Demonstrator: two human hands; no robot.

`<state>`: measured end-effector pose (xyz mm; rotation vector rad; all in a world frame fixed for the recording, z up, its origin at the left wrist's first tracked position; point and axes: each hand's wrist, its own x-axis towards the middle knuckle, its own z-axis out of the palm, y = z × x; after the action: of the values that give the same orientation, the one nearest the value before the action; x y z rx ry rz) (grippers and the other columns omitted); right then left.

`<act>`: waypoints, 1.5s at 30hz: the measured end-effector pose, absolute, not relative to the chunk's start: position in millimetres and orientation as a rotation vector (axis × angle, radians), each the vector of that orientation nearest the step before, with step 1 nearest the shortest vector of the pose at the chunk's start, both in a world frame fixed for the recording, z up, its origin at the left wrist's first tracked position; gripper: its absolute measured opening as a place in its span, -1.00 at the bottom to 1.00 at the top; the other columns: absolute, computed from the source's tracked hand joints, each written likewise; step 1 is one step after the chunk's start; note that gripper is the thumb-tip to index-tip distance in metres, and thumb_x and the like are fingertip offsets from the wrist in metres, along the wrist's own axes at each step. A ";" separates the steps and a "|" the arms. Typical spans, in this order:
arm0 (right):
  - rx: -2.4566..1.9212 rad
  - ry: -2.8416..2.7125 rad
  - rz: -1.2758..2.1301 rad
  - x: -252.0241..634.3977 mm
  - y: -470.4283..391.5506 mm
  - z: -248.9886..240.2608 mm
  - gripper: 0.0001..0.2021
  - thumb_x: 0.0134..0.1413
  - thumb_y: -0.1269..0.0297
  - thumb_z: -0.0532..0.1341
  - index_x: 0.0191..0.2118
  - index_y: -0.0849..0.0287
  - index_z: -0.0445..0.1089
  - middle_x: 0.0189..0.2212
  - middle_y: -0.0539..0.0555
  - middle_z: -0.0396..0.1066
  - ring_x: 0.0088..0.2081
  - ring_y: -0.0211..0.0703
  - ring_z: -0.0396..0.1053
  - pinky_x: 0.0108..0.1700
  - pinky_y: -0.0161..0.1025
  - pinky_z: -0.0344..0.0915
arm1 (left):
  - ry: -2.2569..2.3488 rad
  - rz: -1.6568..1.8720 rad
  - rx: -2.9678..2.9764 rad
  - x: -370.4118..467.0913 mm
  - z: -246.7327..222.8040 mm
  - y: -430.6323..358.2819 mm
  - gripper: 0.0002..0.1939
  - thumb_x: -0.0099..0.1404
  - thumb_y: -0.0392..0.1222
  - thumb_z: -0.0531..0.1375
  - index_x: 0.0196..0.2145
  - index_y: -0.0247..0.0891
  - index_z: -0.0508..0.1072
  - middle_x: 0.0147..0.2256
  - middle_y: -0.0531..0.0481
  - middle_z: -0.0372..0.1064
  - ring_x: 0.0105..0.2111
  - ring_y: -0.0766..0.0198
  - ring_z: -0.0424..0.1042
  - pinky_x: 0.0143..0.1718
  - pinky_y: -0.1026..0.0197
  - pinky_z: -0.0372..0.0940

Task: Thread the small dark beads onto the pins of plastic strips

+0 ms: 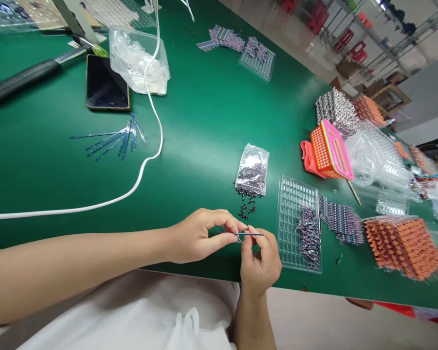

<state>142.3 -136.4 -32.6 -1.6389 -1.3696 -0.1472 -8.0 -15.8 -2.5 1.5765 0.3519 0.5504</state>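
Close to the table's near edge, my left hand (200, 236) pinches a thin blue strip (254, 234) between thumb and fingertips. More fine strands show under its fingers, too small to tell apart. My right hand (261, 262) meets it from the right, fingers closed at the strip, which crosses in front of them. A tiny dark piece shows at the fingertips; what the right fingers grip is hidden. Just beyond the hands lie loose dark beads (245, 210) and a clear bag of beads (252, 170). Right of them is a clear compartment tray (290, 218) with a heap of thin beaded pieces (309, 238).
Blue strips (122, 141) fan out at left, near a white cable (144, 167), a phone (107, 82), a plastic tub (162, 73) and a black-handled tool (25, 80). At right are a pink-orange basket (330, 150) and stacked orange pieces (403, 248).
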 end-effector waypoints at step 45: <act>-1.743 -1.397 -0.274 143.3 -131.9 -32.2 -0.83 0.20 0.46 0.23 -0.12 0.13 0.46 -0.31 0.07 0.51 -0.30 -0.22 0.50 -0.29 -0.26 0.49 | 0.383 0.259 0.815 -4.7 -6.9 -11.7 -0.68 0.18 -0.02 0.40 -0.36 -0.30 0.43 0.04 -0.20 0.51 0.06 0.07 0.47 0.11 0.00 0.29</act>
<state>143.3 -131.9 -32.2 -1.7430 -1.3972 -0.2744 -4.7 -11.7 -6.9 0.8151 0.3831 0.2590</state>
